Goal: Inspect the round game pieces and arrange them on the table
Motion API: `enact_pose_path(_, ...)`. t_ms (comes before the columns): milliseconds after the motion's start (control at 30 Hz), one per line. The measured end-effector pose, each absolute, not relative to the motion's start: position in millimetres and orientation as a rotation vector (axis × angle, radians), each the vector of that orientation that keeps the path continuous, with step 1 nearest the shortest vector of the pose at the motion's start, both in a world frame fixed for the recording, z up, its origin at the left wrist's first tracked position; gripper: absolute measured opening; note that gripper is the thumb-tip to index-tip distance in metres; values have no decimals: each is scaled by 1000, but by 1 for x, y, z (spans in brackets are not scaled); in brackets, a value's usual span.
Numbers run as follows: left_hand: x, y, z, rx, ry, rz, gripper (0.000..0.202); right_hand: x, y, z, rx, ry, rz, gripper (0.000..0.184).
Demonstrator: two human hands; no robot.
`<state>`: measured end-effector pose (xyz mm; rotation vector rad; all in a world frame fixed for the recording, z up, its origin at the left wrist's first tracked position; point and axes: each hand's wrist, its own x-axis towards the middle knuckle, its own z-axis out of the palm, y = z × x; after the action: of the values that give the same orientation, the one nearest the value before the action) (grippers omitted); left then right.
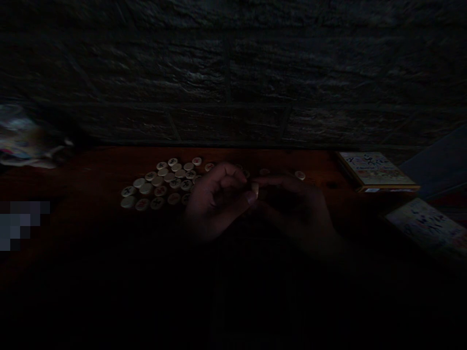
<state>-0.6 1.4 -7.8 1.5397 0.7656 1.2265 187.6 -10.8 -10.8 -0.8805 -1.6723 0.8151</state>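
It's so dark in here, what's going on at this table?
A person is handling small game pieces at a dark wooden table. Their left hand pinches one pale round piece at its fingertips. The right hand meets it from the other side, but it is too dark to tell how firmly. A cluster of similar round pieces lies just left of the hands. A flat printed box and a second printed box lie to the right.

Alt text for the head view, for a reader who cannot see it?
In dim light, the left hand and right hand meet over a red table, pinching one pale round piece together. A pile of marked discs lies left of them; a box sits at right.
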Motion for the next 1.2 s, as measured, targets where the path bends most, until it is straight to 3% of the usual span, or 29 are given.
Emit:
enact_pose_path(233,1,2,-1,1568,785,1184,12,190,-14,-12,-868,-1678,754,35)
enact_pose_path(800,-3,0,-8,1567,777,1139,17,191,-13,-10,-825,-1745,718,38)
enact_pose_path(1200,-4,3,-11,1625,708,1095,18,190,-16,-8,-853,-1744,716,32)
